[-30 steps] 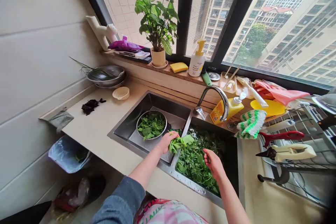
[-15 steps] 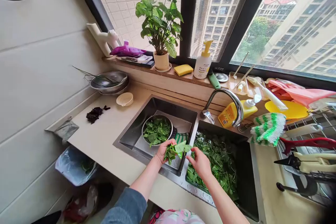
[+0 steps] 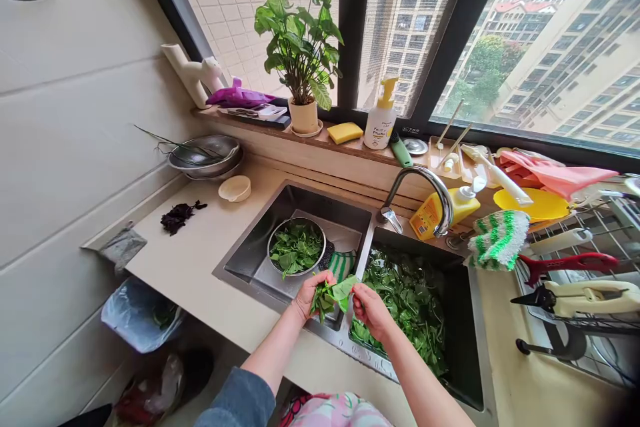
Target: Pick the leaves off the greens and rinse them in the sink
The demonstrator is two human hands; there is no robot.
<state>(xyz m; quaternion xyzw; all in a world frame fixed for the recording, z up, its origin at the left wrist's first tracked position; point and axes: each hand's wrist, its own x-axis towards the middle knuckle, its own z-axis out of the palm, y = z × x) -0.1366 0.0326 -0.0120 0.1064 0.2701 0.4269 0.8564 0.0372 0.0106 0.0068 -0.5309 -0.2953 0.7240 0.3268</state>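
Note:
My left hand (image 3: 306,294) is closed round a bunch of green leaves (image 3: 331,293) above the divider of a double steel sink (image 3: 240,259). My right hand (image 3: 370,310) pinches the right end of the same bunch. A round metal bowl (image 3: 296,247) with picked leaves stands in the left basin. The right basin (image 3: 453,307) holds a heap of leafy greens (image 3: 407,300) just beyond my right hand.
A curved faucet (image 3: 425,190) rises behind the sink. The sill carries a potted plant (image 3: 300,53), yellow sponge (image 3: 348,132) and pump bottle (image 3: 379,117). Steel bowls (image 3: 205,153) stand at left, a bin with a bag (image 3: 137,313) below. A dish rack (image 3: 590,293) with scissors sits right.
My right hand left the greens in the right basin and came to the bunch in my left hand. Both hands drew slightly nearer to me over the sink divider.

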